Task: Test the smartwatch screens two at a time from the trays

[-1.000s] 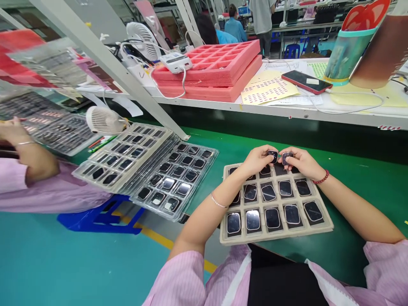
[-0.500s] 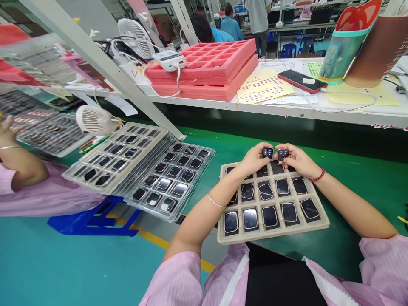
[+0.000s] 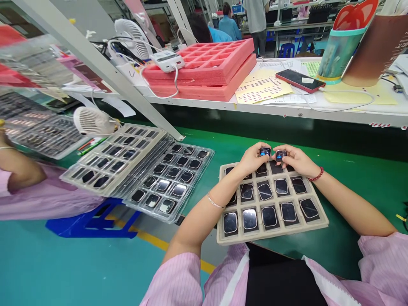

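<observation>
My left hand (image 3: 254, 159) is closed on a small square smartwatch (image 3: 264, 151) with a lit screen, thumb on its lower edge. A second lit smartwatch (image 3: 281, 155) is held in my right hand (image 3: 297, 160), the thumb against its screen. Both watches are strapless and side by side, just above the far edge of a beige foam tray (image 3: 270, 234). Rows of dark-screened watches, such as one watch (image 3: 269, 216) near the front, lie in the tray's compartments. My left forearm and both hands cover part of the tray's left side and back row.
To the left, a clear plastic tray (image 3: 174, 216) of watches adjoins another beige tray (image 3: 106, 192). A white fan (image 3: 95, 120) stands behind them. The shelf (image 3: 270, 111) carries red foam trays (image 3: 204, 90), a phone (image 3: 300, 81) and a cup (image 3: 340, 53). A co-worker's arm (image 3: 22, 163) is at far left.
Both watch screens have changed from dark icon-like displays to ones showing blue patches. My hands remain nearly in place on the watches. The co-worker's hand at far left has shifted left.
</observation>
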Demonstrator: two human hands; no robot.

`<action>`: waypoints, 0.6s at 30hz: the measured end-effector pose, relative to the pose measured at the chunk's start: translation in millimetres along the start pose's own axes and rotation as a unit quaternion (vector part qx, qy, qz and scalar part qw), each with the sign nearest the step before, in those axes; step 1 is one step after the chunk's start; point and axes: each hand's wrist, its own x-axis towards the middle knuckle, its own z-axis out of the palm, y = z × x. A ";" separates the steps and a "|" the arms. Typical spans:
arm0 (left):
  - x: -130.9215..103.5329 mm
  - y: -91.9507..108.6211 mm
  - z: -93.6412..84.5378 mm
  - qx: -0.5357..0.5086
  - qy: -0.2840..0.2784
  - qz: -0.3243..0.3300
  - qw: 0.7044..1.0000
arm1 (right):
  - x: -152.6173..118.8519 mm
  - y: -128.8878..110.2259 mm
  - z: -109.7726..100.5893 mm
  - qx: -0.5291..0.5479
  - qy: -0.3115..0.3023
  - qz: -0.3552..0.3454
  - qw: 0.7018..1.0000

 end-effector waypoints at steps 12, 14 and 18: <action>-1.5 7.4 0.6 -0.016 -0.004 -0.050 0.999 | -0.7 1.7 -2.1 0.056 0.023 0.041 0.997; -1.6 9.2 0.4 -0.017 0.004 -0.061 0.998 | -0.3 1.7 -2.3 0.068 0.037 0.032 0.996; -1.3 8.9 0.5 -0.030 -0.005 -0.038 0.999 | 0.1 1.5 -1.3 0.034 0.039 -0.003 0.999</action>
